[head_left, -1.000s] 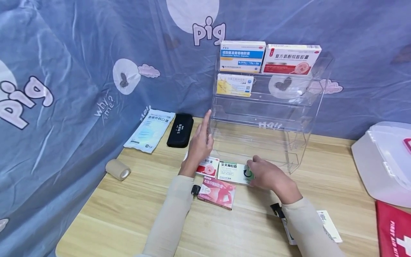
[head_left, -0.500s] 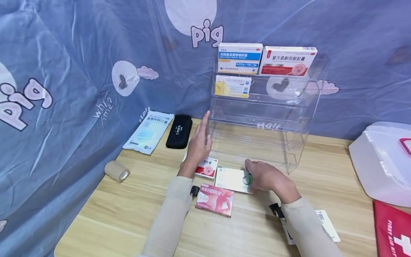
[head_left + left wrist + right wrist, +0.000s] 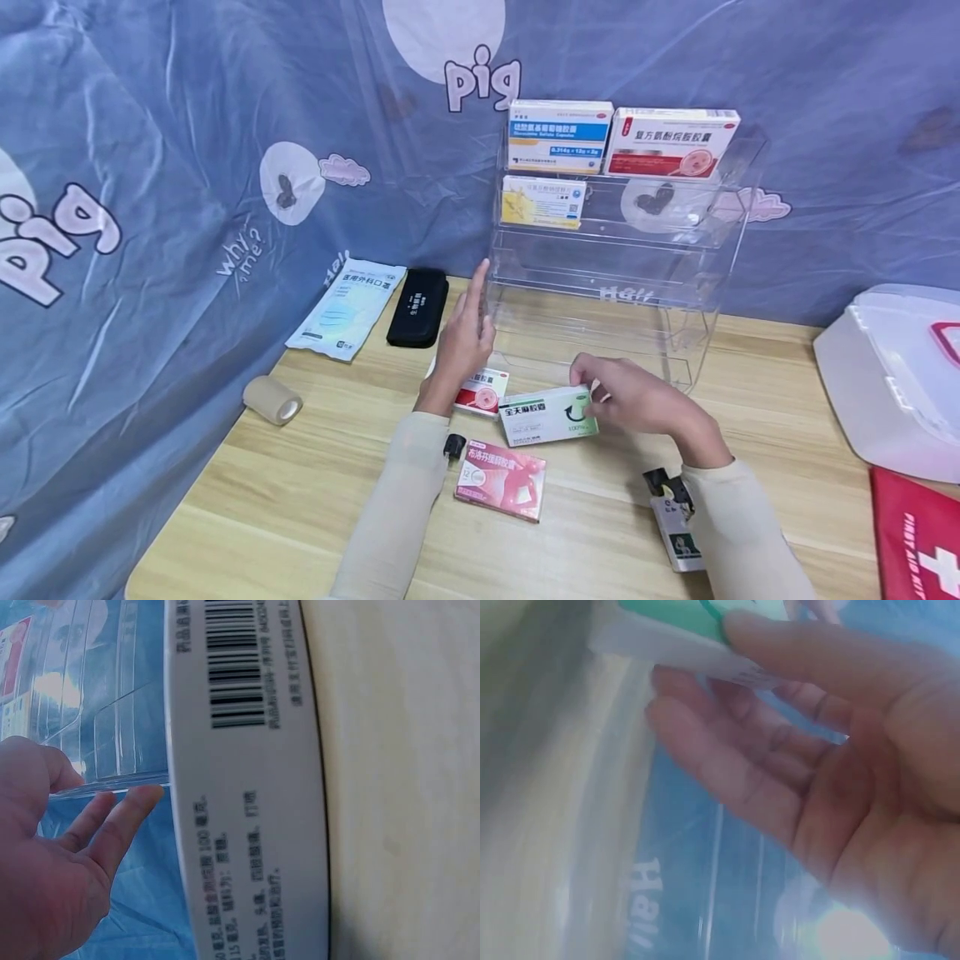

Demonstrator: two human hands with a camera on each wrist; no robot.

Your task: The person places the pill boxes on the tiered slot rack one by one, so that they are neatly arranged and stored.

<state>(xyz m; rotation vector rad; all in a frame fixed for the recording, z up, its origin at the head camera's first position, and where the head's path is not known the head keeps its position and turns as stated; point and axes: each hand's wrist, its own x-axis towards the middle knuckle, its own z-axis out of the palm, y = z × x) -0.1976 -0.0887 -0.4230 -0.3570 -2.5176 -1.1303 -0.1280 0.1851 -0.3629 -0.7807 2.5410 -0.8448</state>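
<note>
My right hand [image 3: 637, 400] pinches a white-and-green medicine box [image 3: 540, 421] at its right end, its front tilted up towards me; in the right wrist view the thumb lies on the green face [image 3: 682, 619] and the fingers are underneath. My left hand [image 3: 461, 346] holds the left side of a clear acrylic display rack [image 3: 622, 258], thumb and fingers on either side of the panel edge [image 3: 112, 784], index finger pointing up. A red-and-white medicine box [image 3: 483, 392] lies partly hidden behind the left wrist. Nearer me lies a pink medicine box [image 3: 502, 482].
On the rack's upper tiers stand a blue-and-white box [image 3: 558, 137], another red-and-white box [image 3: 671, 143] and a yellow-and-white box [image 3: 543, 202]. Left are a mask packet [image 3: 348, 308], black case [image 3: 417, 308] and bandage roll [image 3: 272, 400]. Right stand a plastic bin [image 3: 885, 392] and red pouch [image 3: 915, 533].
My right hand has drawn the white-and-green box towards me and tilted its front up. The pink box has slid nearer me. My left hand stays at the rack.
</note>
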